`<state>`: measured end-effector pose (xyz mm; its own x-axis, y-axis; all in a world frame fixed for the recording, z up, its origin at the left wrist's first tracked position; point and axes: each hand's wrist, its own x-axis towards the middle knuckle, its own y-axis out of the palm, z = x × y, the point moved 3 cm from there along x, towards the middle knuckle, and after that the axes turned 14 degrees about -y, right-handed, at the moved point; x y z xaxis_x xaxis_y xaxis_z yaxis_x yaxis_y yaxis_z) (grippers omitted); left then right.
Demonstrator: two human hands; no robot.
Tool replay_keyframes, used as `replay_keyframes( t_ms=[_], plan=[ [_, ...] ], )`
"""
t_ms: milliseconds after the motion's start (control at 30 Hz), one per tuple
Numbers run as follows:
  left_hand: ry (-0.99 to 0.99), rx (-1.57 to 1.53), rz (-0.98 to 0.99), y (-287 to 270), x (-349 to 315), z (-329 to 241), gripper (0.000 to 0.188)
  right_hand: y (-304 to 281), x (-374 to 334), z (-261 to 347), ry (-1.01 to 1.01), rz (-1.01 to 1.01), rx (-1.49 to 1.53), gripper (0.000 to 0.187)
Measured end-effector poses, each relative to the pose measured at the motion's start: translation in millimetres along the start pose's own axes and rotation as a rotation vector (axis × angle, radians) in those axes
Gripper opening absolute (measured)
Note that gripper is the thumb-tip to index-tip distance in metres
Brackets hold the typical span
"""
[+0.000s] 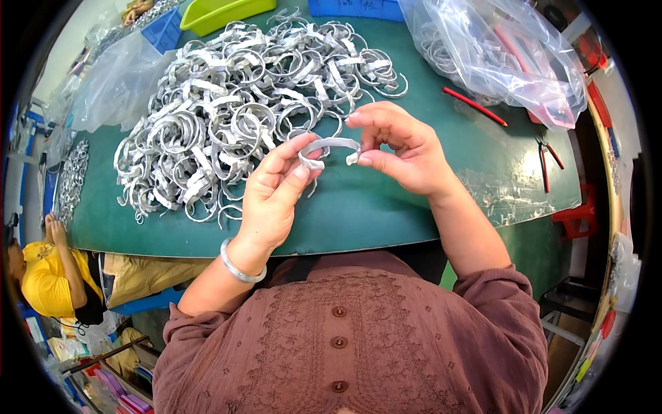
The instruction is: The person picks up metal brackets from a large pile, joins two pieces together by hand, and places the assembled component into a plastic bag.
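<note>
Between my hands, above the near edge of the green table, is a pale silver-grey, C-shaped cuff bracelet [332, 143] with a gap facing me. My left hand [274, 190] pinches its left end between thumb and fingers. At the right end, my right hand [403, 148] has its thumb tip on the metal and its fingers curled behind; the index finger stands apart above. A large heap of similar grey ring-shaped bracelets [227, 117] lies just beyond and left of my hands. My left wrist wears a smooth silver bangle [239, 263].
A red pencil [476, 106] and red-handled pliers [547, 164] lie on the green table [393, 207] to the right. Clear plastic bags [496, 52] stand behind. A yellow-green basket [224, 15] and blue bins [355, 8] line the back. At far left sits a person in yellow [52, 279].
</note>
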<state>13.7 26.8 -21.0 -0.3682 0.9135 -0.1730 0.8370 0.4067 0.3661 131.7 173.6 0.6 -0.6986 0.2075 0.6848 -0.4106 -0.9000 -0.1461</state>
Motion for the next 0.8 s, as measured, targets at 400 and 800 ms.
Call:
replay_keyframes(
  t_ms=[400,800],
  plan=[
    [0.143,-0.096,0.1,0.8,1.9,-2.7,0.056,5.2,2.3,2.3,0.034,-0.041,0.04,0.053],
    [-0.144,-0.346,0.238,6.2,4.9,2.7,0.051,25.9,21.5,39.0,-0.239,0.072,-0.408,0.05]
  ],
)
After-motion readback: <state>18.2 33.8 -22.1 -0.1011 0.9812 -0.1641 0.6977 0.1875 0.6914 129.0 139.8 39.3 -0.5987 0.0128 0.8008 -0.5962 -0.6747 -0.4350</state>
